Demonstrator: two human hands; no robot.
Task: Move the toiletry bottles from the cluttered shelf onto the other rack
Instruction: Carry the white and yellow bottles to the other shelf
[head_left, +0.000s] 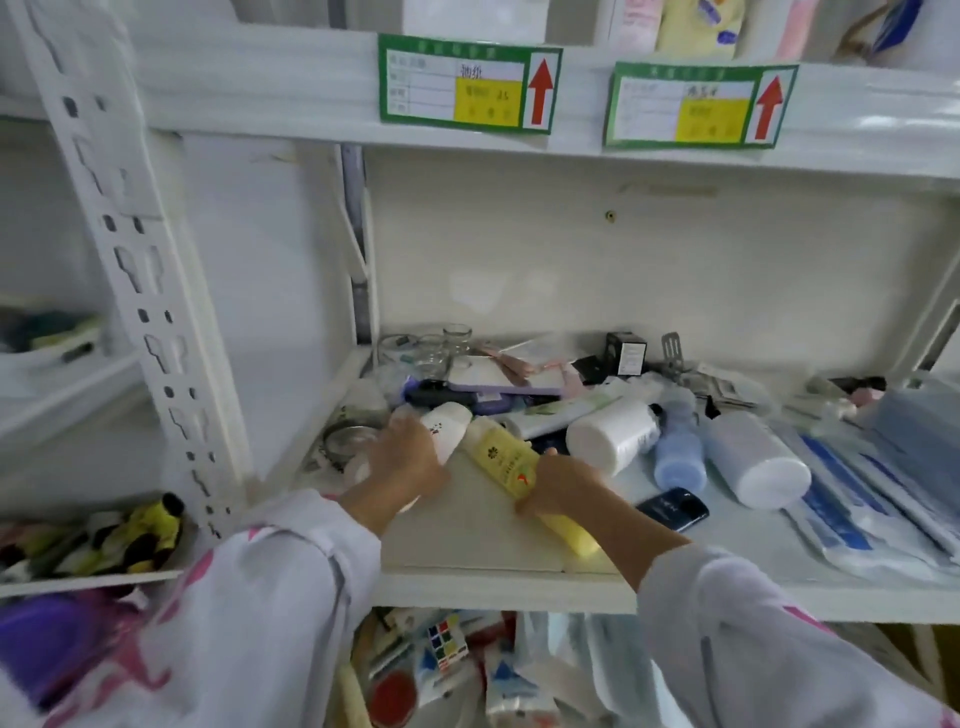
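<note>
On the cluttered shelf (493, 551), the right hand (558, 491) is wrapped around the middle of a yellow bottle (506, 457) that lies on its side, one end slanting toward the shelf's front edge past the wrist. Just to its left, the left hand (410, 460) is closed over a white bottle (447, 423), whose far end sticks out beyond the fingers and touches the yellow one.

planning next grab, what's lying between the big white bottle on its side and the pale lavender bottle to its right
In the head view, a small blue bottle lies between the big white bottle and the pale lavender bottle.
</note>
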